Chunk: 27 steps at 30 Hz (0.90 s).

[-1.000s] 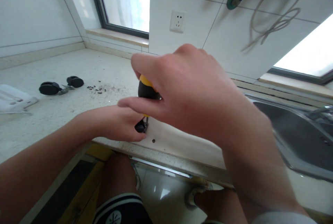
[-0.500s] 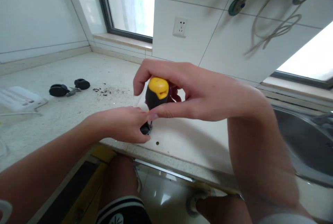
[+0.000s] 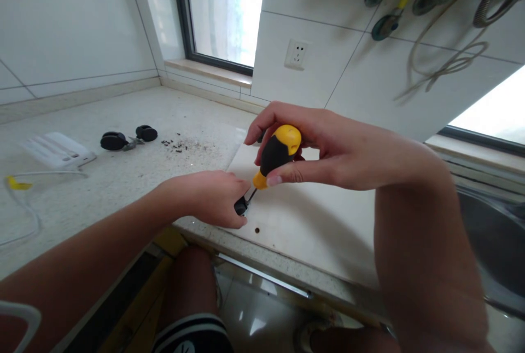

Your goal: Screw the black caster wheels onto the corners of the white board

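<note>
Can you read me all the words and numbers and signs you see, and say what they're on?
There are no words or numbers I can read.
Round badge on the dark shorts: pale lines, cut off by the picture's edge, so I can't tell the sign.
Screwdriver and white box: any marks are too small or blurred.

Along the near edge of the white board (image 3: 311, 232), a bare stretch gives passage between the left hand (image 3: 213, 197) and right forearm (image 3: 426, 254); from above, the right hand (image 3: 320, 142) and screwdriver (image 3: 276, 156) obstruct. Black casters (image 3: 112, 140) and a white device (image 3: 59, 150) block low travel on the countertop's (image 3: 205, 115) left, with room behind toward its far corner.
</note>
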Motion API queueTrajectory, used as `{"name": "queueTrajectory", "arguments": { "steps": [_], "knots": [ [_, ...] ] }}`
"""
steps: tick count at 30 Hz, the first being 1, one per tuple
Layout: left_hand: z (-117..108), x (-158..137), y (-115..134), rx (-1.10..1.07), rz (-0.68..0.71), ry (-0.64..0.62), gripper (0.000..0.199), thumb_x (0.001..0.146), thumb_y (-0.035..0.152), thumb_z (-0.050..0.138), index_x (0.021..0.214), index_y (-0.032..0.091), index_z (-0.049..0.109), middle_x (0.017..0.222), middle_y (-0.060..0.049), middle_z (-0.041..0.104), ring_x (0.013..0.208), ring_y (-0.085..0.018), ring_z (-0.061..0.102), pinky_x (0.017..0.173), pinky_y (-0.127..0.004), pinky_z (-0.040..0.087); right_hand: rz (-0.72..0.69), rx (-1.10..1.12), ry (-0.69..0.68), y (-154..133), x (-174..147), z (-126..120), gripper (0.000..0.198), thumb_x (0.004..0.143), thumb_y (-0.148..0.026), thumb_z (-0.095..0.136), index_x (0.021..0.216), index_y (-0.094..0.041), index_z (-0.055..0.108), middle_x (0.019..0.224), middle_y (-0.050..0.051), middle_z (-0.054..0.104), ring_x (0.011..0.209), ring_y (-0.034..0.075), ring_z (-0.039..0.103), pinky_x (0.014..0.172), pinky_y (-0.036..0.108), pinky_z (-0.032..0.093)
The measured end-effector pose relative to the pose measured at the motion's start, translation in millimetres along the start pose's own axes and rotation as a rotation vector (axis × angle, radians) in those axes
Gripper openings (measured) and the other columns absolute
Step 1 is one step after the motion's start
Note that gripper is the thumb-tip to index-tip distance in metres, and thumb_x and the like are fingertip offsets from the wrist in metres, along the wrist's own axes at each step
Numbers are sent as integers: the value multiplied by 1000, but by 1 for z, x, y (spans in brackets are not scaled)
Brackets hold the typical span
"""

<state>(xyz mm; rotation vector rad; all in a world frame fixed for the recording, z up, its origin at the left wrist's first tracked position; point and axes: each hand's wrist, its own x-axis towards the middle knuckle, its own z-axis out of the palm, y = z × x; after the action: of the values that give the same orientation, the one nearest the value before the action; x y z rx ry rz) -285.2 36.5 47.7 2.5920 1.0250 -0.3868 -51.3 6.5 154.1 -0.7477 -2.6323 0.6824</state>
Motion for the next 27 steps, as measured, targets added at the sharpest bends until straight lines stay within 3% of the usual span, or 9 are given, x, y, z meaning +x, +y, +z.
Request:
{"name": "queueTrajectory", "arguments": {
  "steps": [5,13,19,27],
  "knots": [
    [1,0,-1,7,26,13,37,87,52,67,108,22,69,100,-12,78,87,-33,72,77,-45,56,47,31,-19,4,-1,-1,49,99,-46,82,138,-24,64,123,4,77,103,18,70,83,30,53],
    [-1,-1,1,15,5,-6,41,88,54,66,111,20,70,103,-14,79,90,-34,72,79,-46,56,7,-4,-14,2,0,-1,41,100,-42,81,133,-23,64,118,3,77,97,16,70,78,27,50],
    [-2,-1,1,-16,-2,-12,35,88,50,68,108,22,67,106,-12,79,92,-31,72,80,-43,55,0,-69,56,2,6,2,25,94,-37,85,105,-21,69,102,0,74,87,14,61,78,28,44],
    [0,-4,2,36,-11,27,33,89,50,68,106,22,64,107,-13,76,98,-33,71,83,-43,56,118,-205,222,-10,18,17,51,90,-63,84,81,-23,55,77,-4,59,72,12,44,65,34,28]
  ]
}}
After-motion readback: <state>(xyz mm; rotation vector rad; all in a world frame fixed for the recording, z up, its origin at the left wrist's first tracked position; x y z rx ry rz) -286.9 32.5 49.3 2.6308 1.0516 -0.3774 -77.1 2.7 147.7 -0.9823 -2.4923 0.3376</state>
